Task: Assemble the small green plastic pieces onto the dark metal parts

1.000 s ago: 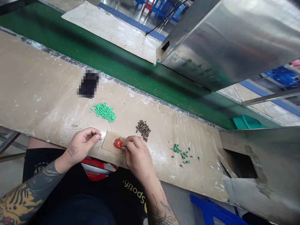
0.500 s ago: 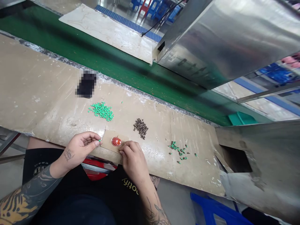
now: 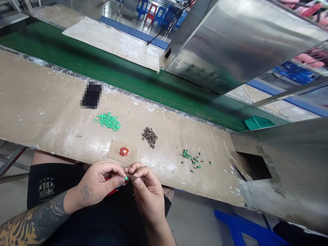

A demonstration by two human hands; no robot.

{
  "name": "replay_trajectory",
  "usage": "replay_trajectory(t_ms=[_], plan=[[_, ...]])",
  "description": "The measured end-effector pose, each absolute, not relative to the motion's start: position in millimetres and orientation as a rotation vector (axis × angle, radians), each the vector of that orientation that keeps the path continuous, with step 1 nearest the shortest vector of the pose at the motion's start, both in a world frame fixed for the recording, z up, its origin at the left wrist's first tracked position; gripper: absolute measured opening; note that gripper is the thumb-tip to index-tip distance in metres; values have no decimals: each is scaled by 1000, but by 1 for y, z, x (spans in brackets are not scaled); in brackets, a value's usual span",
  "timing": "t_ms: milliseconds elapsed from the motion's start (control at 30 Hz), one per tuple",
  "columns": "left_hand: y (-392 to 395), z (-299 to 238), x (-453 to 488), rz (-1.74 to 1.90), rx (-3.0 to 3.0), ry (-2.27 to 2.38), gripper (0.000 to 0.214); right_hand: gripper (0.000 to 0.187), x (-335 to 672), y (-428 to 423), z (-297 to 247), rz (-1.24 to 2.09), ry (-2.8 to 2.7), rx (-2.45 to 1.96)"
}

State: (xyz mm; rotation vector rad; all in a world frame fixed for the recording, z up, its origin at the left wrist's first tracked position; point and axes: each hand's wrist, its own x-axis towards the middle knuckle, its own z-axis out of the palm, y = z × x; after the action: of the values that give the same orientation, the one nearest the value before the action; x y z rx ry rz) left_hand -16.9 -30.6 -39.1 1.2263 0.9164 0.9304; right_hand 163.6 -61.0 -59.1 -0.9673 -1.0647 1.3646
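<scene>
My left hand [image 3: 106, 182] pinches a small green piece [image 3: 125, 178] between thumb and forefinger. Right beside it my right hand [image 3: 147, 191] is closed on a tiny dark piece [image 3: 135, 178], whose kind is too small to make out. The fingertips of both hands meet just off the bench's front edge. Behind them lies a cardboard square [image 3: 115, 153] bearing a small round dish of red-orange stuff [image 3: 124, 151] and some brownish crumbs [image 3: 131, 156]. A pile of green pieces [image 3: 109, 121] sits to the left, and a pile of dark brown pieces [image 3: 150, 137] to the right.
Green-and-dark pieces [image 3: 191, 157] lie scattered farther right on the bench [image 3: 164, 164]. A pixelated dark object [image 3: 91, 95] rests at the back left. Beyond runs a green belt [image 3: 115, 75]; a metal housing [image 3: 215, 44] stands behind it. A blue stool [image 3: 238, 225] is at lower right.
My right hand has left the cardboard and turned palm up, now holding a tiny dark piece. The left hand has moved right with its green piece, bringing the fingertips together.
</scene>
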Motion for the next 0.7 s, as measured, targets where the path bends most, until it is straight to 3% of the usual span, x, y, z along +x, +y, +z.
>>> replay_trajectory(t_ms=[700], plan=[[-38,-35,-12,899,1432,907,9,10,167,-75,-45,1073,-1353,-1021]])
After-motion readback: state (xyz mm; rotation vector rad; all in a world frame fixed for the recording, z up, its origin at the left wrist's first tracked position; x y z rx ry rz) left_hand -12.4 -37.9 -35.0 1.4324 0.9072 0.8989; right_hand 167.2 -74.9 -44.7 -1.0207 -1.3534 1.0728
